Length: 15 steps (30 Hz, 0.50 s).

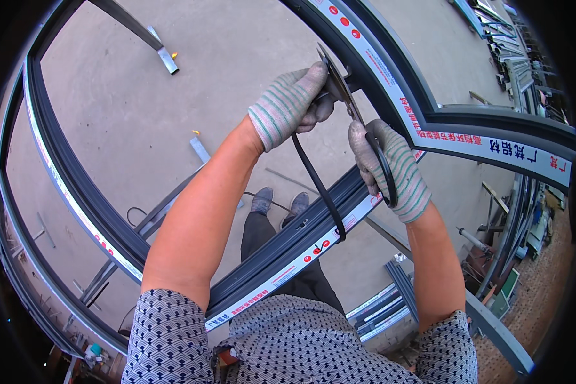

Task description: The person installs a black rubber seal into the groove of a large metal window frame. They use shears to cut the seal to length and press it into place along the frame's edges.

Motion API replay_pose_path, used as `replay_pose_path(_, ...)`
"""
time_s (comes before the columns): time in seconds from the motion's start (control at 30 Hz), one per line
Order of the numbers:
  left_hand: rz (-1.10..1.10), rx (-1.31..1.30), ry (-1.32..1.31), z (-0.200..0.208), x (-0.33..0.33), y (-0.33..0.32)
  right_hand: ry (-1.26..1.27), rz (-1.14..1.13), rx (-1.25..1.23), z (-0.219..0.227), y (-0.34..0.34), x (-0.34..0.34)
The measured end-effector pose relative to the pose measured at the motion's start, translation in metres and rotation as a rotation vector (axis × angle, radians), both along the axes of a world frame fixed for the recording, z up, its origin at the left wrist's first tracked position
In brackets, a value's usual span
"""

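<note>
My right hand [397, 168], in a striped knit glove, is wrapped round the handles of a pair of scissors [347, 96]. Their long metal blades point up and away, past the fingertips of the other hand. My left hand [287, 105], gloved alike, is closed on a black rubber strip [317, 182] right beside the blades. From that grip the strip hangs down and drapes over the near bar of a dark aluminium frame [281, 256]. Whether the blades touch the strip is hidden behind the left fingers. Both hands are close to the frame's far bar [365, 48], which carries printed white film.
More dark framing [64, 153] curves along the left. Short metal offcuts [168, 61] lie on the concrete floor [141, 109]. Stacked profiles [390, 301] sit low at the right, and piled metal stock [518, 70] lines the far right. My feet [261, 201] stand beyond the near bar.
</note>
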<state>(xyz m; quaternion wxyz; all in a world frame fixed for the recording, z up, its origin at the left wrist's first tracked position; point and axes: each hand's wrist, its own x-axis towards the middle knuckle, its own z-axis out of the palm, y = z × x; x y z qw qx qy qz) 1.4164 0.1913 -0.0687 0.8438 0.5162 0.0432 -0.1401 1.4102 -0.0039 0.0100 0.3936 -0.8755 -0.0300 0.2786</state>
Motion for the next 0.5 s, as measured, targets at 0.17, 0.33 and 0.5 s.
replay_pose_path(0.17, 0.016, 0.032, 0.002, 0.0003, 0.001, -0.0025, -0.054, 0.054, 0.001, -0.0075, -0.004, 0.0009)
replay_pose_path(0.33, 0.026, 0.067, -0.007, 0.0014, -0.0005, -0.0008, -0.044, 0.054, 0.005, -0.0104, -0.0051, 0.0025)
replay_pose_path(0.5, 0.033, -0.026, -0.023, 0.0022, -0.0016, -0.0023, -0.051, 0.053, -0.013, -0.0084, -0.0042, 0.002)
